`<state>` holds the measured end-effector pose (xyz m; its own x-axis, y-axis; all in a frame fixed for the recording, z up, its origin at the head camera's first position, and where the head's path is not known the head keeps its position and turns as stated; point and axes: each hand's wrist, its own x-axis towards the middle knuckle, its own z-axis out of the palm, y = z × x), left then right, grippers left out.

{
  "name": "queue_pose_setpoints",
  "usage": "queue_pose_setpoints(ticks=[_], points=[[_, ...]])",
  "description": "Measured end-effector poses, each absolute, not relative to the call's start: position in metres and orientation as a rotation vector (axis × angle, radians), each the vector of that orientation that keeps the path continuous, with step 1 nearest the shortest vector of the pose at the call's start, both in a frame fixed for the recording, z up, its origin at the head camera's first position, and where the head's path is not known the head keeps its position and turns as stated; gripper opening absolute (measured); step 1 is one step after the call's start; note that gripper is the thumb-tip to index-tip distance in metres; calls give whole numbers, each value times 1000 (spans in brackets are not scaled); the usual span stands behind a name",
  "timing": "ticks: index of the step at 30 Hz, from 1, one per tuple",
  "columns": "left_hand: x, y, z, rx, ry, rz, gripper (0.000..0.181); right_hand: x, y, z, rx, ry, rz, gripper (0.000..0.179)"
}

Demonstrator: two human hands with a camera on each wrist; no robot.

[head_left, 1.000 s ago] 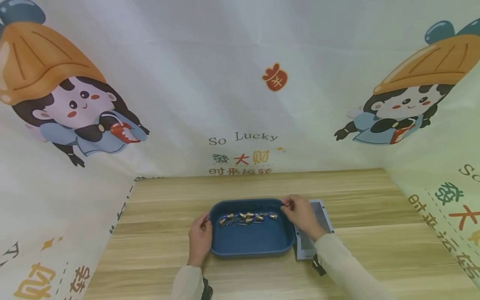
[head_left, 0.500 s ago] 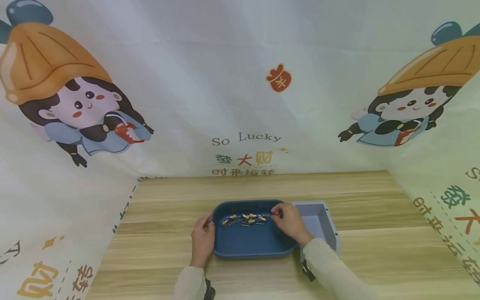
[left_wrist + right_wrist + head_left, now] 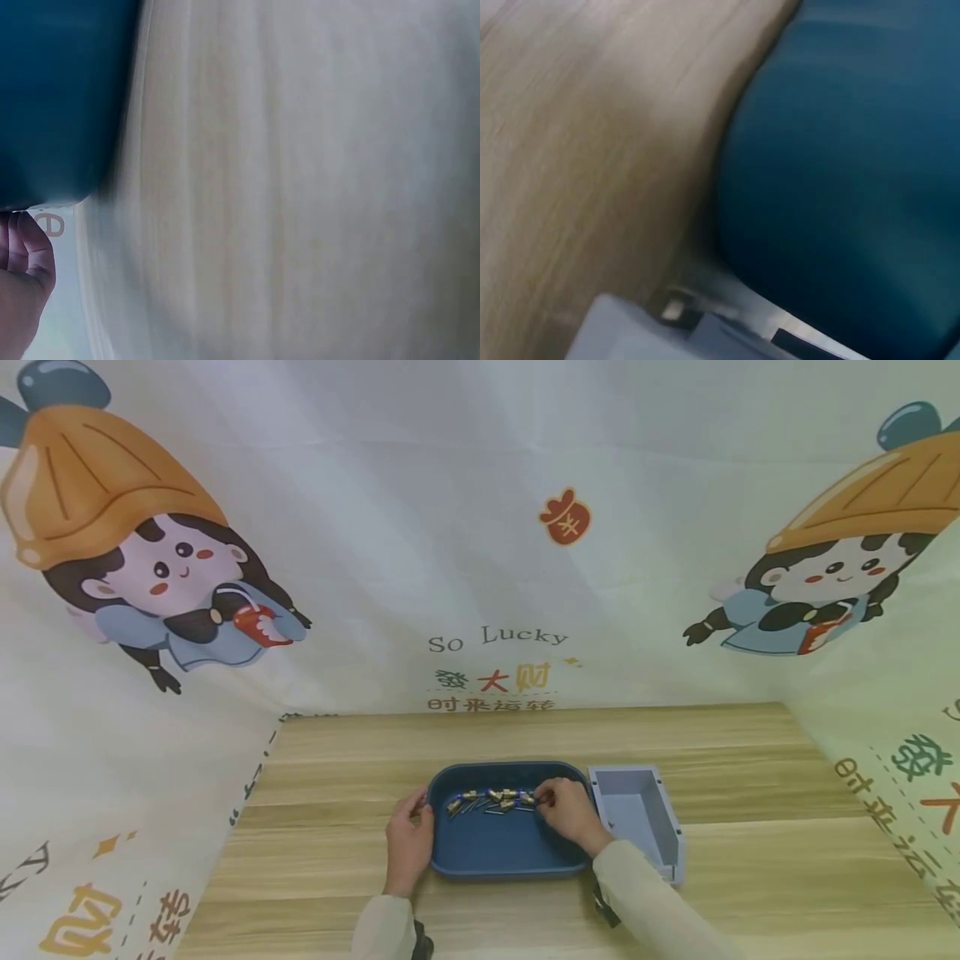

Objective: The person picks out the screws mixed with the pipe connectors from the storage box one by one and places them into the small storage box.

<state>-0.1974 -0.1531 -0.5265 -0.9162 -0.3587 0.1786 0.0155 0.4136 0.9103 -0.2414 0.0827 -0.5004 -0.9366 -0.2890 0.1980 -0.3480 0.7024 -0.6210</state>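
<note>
A dark blue tray [image 3: 502,852] rests on the table, with several brass fittings [image 3: 495,795] with blue collars and thin metal screws or pins [image 3: 495,812] lying along its far half. At the tray's left wall, my left hand [image 3: 408,843] holds the rim between thumb and fingers; the left wrist view catches another side of the tray [image 3: 60,90] and fingertips [image 3: 34,247] against its edge. My right hand [image 3: 570,810] reaches over the right side, its curled fingertips at the right end of the pile. Whatever lies between those fingertips is hidden.
Close against the tray's right side stands a grey open box [image 3: 633,810], partly covered by the right sleeve [image 3: 637,877]. Everything sits on a wood-grain table [image 3: 337,843], enclosed by printed white cloth [image 3: 360,527].
My right hand has moved left from the tray's far right corner down to the pile, uncovering more of the grey box. The left hand stays at the rim. The view shifts slightly.
</note>
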Motion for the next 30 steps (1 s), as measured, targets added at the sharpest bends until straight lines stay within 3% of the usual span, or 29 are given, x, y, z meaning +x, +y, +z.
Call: queue_pose_setpoints(ticks=[18, 30], points=[[-195, -153, -523, 263, -2320, -1504, 31, -240, 75, -510, 459, -2946, 967, 18], [-196, -153, -523, 248, -2336, -1465, 32, -240, 69, -517, 474, -2913, 880, 12]])
